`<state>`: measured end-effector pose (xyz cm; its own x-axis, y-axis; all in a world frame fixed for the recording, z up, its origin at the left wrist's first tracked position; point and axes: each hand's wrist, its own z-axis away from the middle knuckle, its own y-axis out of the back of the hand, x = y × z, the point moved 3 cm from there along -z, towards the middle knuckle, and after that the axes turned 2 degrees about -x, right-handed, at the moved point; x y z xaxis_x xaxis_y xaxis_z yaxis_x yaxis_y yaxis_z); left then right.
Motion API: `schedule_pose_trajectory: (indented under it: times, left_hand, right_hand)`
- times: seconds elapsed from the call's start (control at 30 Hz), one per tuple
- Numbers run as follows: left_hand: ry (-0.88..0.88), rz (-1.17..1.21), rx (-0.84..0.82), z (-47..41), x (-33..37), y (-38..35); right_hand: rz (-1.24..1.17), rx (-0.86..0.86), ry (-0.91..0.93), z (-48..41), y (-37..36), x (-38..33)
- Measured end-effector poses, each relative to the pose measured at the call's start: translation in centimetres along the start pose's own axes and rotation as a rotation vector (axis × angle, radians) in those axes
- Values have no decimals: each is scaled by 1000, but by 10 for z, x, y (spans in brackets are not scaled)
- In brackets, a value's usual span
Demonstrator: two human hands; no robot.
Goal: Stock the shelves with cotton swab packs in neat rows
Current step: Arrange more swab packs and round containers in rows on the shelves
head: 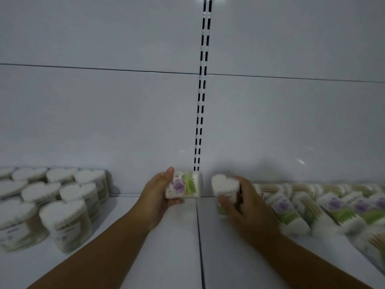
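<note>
My left hand [155,197] gripped a flower-labelled pack [184,185] on its side, near the shelf's [170,247] back edge; my right hand [242,202] clasped a heart-topped pack [225,187] upright. Both should stand upright, snug beside the neat rows [62,197] at the left.

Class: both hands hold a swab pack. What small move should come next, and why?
Probably turn the pack in the left hand upright and set it beside the standing rows: they stand cotton ends up, this one lies sideways.
</note>
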<state>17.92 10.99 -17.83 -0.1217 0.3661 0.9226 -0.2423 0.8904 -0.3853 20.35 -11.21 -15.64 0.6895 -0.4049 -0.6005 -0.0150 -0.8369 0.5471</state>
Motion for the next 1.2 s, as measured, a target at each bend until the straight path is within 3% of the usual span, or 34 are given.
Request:
schedule_pose_trajectory:
  times: [0.1, 0.2, 0.43, 0.6, 0.77, 0.83, 0.93, 1.2]
  left_hand:
    - [-31, -30, 21, 0, -2, 2]
    - [-45, -46, 40, 0, -2, 1]
    - [38, 24, 104, 8, 5, -11]
    - [148, -260, 166, 35, 12, -39]
    - [48, -376, 187, 101, 34, -23]
    - [-8, -389, 191, 131, 54, -8]
    - [-57, -416, 248, 181, 87, 14]
    - [-140, -412, 424, 319, 143, 129]
  right_hand:
    - [-245, -164, -71, -1, -6, 7]
    - [-320, -231, -66, -5, -11, 16]
    - [-406, -200, -166, -11, -19, 34]
    - [-451, -189, -124, -12, -15, 30]
    - [-529, -94, -154, -10, 0, 24]
    - [-726, -105, -251, -13, 3, 4]
    - [-879, -337, -311, -11, -8, -57]
    - [-896, -548, -88, 54, -84, -246]
